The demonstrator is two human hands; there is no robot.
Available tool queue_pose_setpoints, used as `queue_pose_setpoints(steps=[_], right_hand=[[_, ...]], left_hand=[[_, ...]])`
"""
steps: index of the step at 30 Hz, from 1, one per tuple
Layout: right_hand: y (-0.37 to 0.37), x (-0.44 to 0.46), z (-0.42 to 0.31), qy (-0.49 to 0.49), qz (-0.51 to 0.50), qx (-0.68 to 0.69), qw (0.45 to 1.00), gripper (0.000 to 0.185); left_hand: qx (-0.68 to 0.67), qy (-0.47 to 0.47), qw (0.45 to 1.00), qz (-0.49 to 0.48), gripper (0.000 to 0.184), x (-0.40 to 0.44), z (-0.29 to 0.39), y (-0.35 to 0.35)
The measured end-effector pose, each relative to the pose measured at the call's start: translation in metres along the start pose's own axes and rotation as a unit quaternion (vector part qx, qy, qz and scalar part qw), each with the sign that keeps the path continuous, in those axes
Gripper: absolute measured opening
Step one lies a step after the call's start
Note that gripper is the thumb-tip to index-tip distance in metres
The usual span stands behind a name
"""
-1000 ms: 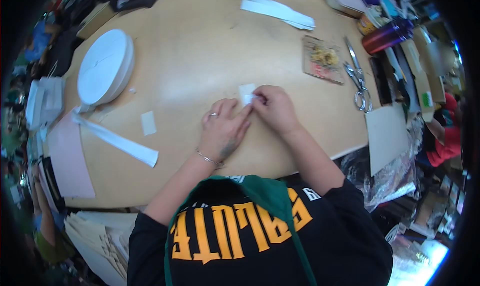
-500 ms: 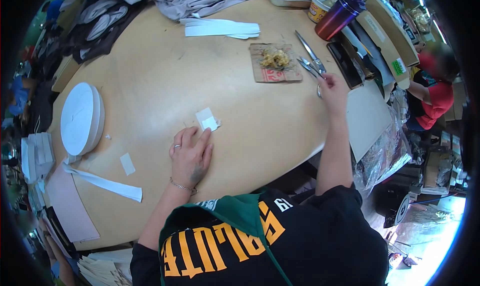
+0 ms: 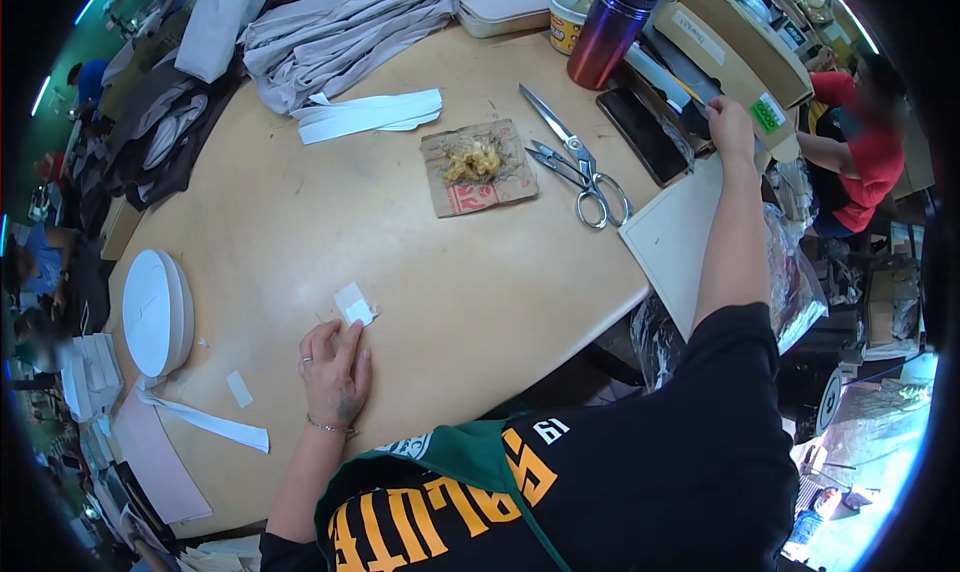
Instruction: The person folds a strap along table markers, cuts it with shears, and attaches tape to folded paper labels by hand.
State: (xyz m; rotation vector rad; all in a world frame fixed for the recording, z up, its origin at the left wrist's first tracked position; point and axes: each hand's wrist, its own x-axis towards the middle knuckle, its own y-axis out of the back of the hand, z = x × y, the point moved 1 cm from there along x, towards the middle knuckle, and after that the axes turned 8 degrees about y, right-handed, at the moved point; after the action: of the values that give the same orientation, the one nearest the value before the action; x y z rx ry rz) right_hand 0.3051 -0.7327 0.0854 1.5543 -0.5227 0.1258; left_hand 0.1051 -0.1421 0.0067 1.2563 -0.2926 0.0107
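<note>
My left hand (image 3: 335, 377) lies flat on the table with its fingers apart, the index fingertip touching a small piece of white material (image 3: 352, 302). At the right, my right hand (image 3: 732, 130) is over the open cardboard box (image 3: 740, 67), its fingers curled in beside a yellow pencil (image 3: 686, 89); what they grip, if anything, is too small to make out. Large metal scissors (image 3: 580, 157) lie on the table, with a smaller cutting tool (image 3: 556, 164) against them. Left of these, a brown paper piece (image 3: 465, 204) carries a yellowish clump (image 3: 472, 162).
A black phone-like slab (image 3: 645, 137) and a purple bottle (image 3: 607, 32) are near the box. White strips (image 3: 370, 115) and folded grey cloth (image 3: 345, 32) lie at the back. A white tape roll (image 3: 150, 312) sits left. A person in red (image 3: 865, 162) is at the right.
My right hand has let go of the small cutting tool, now lying by the scissors, and moved right to the box. My left hand stays at the white piece. The view has shifted.
</note>
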Motion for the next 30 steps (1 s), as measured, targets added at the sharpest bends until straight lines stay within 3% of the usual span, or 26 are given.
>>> queue_pose_setpoints(steps=[4, 7, 13, 17, 19, 21, 22, 23, 24, 26, 28, 30], right_hand=[[-0.045, 0.046, 0.025, 0.082, -0.048, -0.168, 0.981, 0.023], [-0.067, 0.064, 0.042, 0.131, -0.082, -0.195, 0.969, 0.021], [-0.051, 0.065, 0.047, 0.094, -0.143, -0.292, 0.941, 0.025], [0.01, 0.026, 0.028, -0.039, -0.175, -0.254, 0.95, 0.029], [-0.009, 0.031, 0.117, 0.039, -0.129, -0.23, 0.964, 0.028], [0.012, -0.026, 0.066, -0.01, -0.007, 0.095, 0.995, 0.024], [0.019, -0.063, -0.003, -0.013, 0.031, 0.315, 0.948, 0.018], [0.025, -0.13, -0.143, -0.019, 0.016, 0.548, 0.836, 0.011], [0.036, -0.167, -0.222, 0.016, -0.028, 0.485, 0.874, 0.011], [0.014, -0.22, -0.318, 0.049, -0.184, 0.664, 0.723, 0.013], [0.003, -0.249, -0.384, 0.059, -0.212, 0.755, 0.618, 0.014], [-0.013, -0.256, -0.413, 0.069, -0.209, 0.746, 0.628, 0.015]], left_hand=[[-0.007, 0.001, 1.0, -0.003, 0.038, 0.002, 0.001, 0.001], [-0.023, -0.001, 1.0, -0.002, 0.039, 0.002, -0.001, 0.001], [-0.008, 0.02, 1.0, 0.011, 0.038, -0.001, 0.001, 0.004], [-0.025, 0.015, 0.999, 0.024, 0.037, -0.003, -0.003, 0.001], [-0.032, 0.002, 0.999, 0.03, 0.037, -0.005, -0.004, 0.0], [-0.038, -0.01, 0.999, 0.027, 0.036, -0.008, -0.005, -0.002], [-0.041, -0.017, 0.999, 0.025, 0.035, -0.01, -0.005, -0.002], [-0.048, -0.016, 0.999, 0.021, 0.035, -0.015, -0.006, -0.002], [-0.05, -0.014, 0.999, 0.013, 0.034, -0.018, -0.004, -0.001], [-0.047, -0.009, 0.999, 0.005, 0.034, -0.026, 0.0, 0.001], [-0.038, -0.004, 0.999, 0.004, 0.034, -0.034, 0.002, 0.005], [-0.029, -0.003, 1.0, 0.008, 0.035, -0.04, 0.001, 0.004]])
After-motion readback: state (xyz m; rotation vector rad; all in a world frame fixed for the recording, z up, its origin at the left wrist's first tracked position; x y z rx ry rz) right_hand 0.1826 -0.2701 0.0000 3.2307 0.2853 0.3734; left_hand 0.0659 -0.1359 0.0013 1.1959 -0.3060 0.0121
